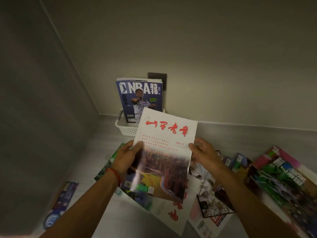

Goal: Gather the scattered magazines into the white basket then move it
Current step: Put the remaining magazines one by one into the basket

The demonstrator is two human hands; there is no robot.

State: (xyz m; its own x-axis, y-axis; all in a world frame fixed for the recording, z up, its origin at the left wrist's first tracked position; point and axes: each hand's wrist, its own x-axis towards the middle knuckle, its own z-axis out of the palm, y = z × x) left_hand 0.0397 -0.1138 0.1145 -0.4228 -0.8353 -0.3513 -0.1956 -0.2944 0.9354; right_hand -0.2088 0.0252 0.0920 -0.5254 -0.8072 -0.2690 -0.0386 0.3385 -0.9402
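Note:
A white magazine with red brush lettering [165, 152] is held up above the floor, between me and the white basket [126, 128]. My left hand [126, 158] grips its left edge and my right hand [205, 154] pinches its right edge. The basket stands on the floor against the wall, near the corner. A blue NBA magazine [139, 100] stands upright in it with other magazines behind. Several more magazines lie scattered on the floor below my hands [211, 191] and to the right [283, 176].
Grey walls meet in a corner at the left. A dark wall plate [158, 78] sits behind the basket. A blue booklet [63, 201] lies on the floor at the lower left, by the left wall. Bare grey floor stretches right of the basket.

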